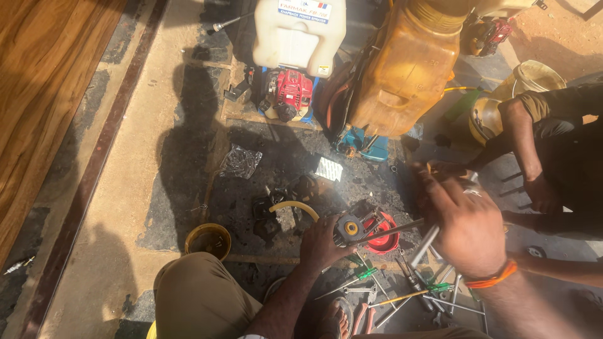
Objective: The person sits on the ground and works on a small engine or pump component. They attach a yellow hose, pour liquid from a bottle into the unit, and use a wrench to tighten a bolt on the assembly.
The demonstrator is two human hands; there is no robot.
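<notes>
Dark metal with a yellow centre marks the small engine part (349, 228), gripped from its left by the left hand (323, 243), fingers curled round its edge. Just right of the part lies a red fan cover (384, 237), half hidden behind it. A thin rod tool (396, 230) crosses the cover from the part toward the right hand (465, 223), whose fingers are closed round the rod's far end; the hand is blurred and hides the handle, so the grip's detail is hard to make out. Below the part lie loose screwdrivers (402, 298), partly covered by the right forearm and its orange wristband (492, 277). Left of the part stands a yellow tin (208, 240), its contents in shadow. Above the part, a white sprayer tank (300, 30) and an amber tank (405, 69) are cut off by the frame. Another person's arm (524, 150) reaches in well right of the part.
</notes>
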